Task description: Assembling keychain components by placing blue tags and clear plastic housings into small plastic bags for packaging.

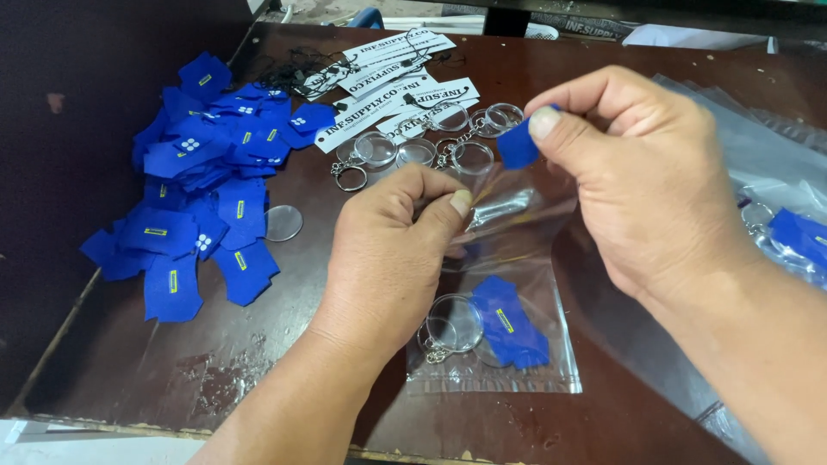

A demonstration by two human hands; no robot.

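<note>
Dark brown and scuffed, the wooden table (pixel 258 344) filled the head view, its near edge chipped and pale.

Seen from the head camera, the left hand (pixel 388 250) was closed, thumb and fingers pinching the open mouth of a clear plastic bag (pixel 508 267) that lay on the table in front of the person. Inside the bag, near its sealed lower end, sat a round clear keychain (pixel 452 325) and, touching it, a folded blue cloth piece (pixel 512 323) with a small yellow mark. The right hand (pixel 646 181) was raised just above the bag's mouth, its thumb and forefinger gripping a small blue tab (pixel 518 146) of the same cloth.

To the left lay a loose pile of blue cloth pieces (pixel 207 172), spread from the far edge down toward the person; a single clear disc (pixel 283 223) rested just beside it. Beyond the hands, several more clear keychains (pixel 413 148) with metal rings lay in a cluster, partly on top of white printed cards (pixel 388 65), with thin black strings (pixel 289 69) tangled near the cards. At the right, a stack of clear bags (pixel 758 146) ran along the table, and one filled bag (pixel 797 237) with blue cloth showed behind the right wrist, partly hidden by it. The left hand hid part of the held bag's mouth.
</note>
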